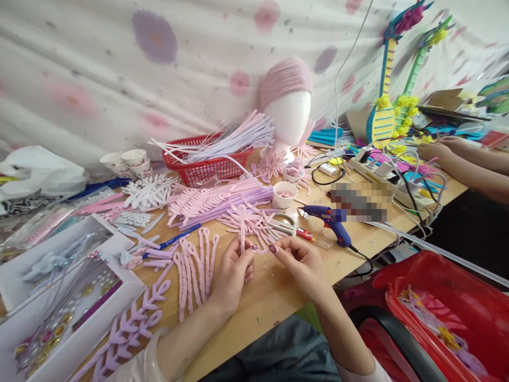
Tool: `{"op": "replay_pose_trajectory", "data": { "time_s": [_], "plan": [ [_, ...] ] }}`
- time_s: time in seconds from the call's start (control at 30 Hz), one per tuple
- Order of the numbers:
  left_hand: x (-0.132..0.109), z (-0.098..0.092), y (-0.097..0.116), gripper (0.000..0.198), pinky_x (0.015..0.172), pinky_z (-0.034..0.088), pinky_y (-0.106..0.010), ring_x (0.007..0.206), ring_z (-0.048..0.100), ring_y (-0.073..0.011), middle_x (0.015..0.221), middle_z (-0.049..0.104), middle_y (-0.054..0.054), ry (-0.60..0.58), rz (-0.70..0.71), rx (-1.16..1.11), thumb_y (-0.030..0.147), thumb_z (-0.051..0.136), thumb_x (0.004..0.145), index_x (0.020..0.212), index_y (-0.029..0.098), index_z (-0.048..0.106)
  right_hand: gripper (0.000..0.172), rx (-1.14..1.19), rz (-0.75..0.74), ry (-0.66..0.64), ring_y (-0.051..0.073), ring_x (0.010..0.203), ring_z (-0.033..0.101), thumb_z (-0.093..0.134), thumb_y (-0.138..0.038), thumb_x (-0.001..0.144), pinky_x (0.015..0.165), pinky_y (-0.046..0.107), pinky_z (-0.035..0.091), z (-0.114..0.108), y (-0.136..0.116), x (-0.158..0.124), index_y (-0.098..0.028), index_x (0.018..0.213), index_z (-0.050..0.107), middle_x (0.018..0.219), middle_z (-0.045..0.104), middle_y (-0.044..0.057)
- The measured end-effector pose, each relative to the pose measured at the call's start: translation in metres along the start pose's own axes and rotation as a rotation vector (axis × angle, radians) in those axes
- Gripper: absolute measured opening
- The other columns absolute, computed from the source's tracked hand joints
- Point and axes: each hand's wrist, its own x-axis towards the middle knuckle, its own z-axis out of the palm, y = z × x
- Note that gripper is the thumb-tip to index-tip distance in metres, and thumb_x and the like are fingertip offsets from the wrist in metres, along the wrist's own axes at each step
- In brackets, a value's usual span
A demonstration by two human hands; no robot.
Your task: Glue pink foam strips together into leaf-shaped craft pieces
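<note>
My left hand is closed around a twisted pink pipe cleaner, which stands upright with a loop at its top. To the right, my right hand pinches a thin pink strand that spans the short gap between the two hands. Several finished-looking pink braided pipe cleaners lie in a row on the table just left of my left hand. Beyond both hands spreads a heap of short pink pipe cleaner pieces. A pair of scissors rests near that heap.
A blue glue gun and a lighter lie to the right. Behind are a red basket of pipe cleaners and a white mannequin head. White bead boxes stand left. Another person's hands are at the far right.
</note>
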Motion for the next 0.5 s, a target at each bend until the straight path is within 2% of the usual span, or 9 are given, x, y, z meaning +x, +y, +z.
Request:
{"op": "replay_pose_trajectory", "data": {
  "time_s": [0.17, 0.33, 0.5],
  "plan": [
    [-0.0004, 0.0003, -0.0018, 0.015, 0.042, 0.02, -0.017, 0.041, 0.023, -0.0041, 0.049, 0.032, 0.012, 0.018, -0.002, -0.026, 0.025, 0.058, 0.08, 0.079, 0.022, 0.044, 0.031, 0.004, -0.001, 0.041, 0.009, 0.051, 0.027, 0.064, -0.046, 0.079, 0.048, 0.024, 0.02, -0.0006, 0.0017, 0.0004, -0.015, 0.072, 0.063, 0.054, 0.029, -0.007],
    [0.0017, -0.001, 0.0013, 0.017, 0.042, 0.02, -0.016, 0.041, 0.022, -0.0036, 0.049, 0.03, 0.012, 0.014, -0.019, -0.029, 0.026, 0.062, 0.078, 0.08, 0.021, 0.045, 0.029, 0.028, -0.009, 0.075, 0.009, 0.051, 0.029, 0.065, -0.043, 0.078, 0.048, 0.024, 0.022, 0.0, 0.0002, 0.0016, -0.015, 0.071, 0.064, 0.053, 0.035, -0.006],
    [0.0033, -0.0016, 0.0048, 0.027, 0.04, 0.015, -0.017, 0.04, 0.021, -0.0025, 0.053, 0.034, 0.011, -0.022, -0.081, -0.071, 0.042, 0.061, 0.08, 0.081, 0.02, 0.046, 0.027, 0.113, -0.03, 0.126, 0.009, 0.048, 0.031, 0.068, -0.043, 0.077, 0.045, 0.024, 0.024, -0.0059, -0.0007, 0.0037, -0.017, 0.072, 0.064, 0.053, 0.042, -0.004]
  ]
}}
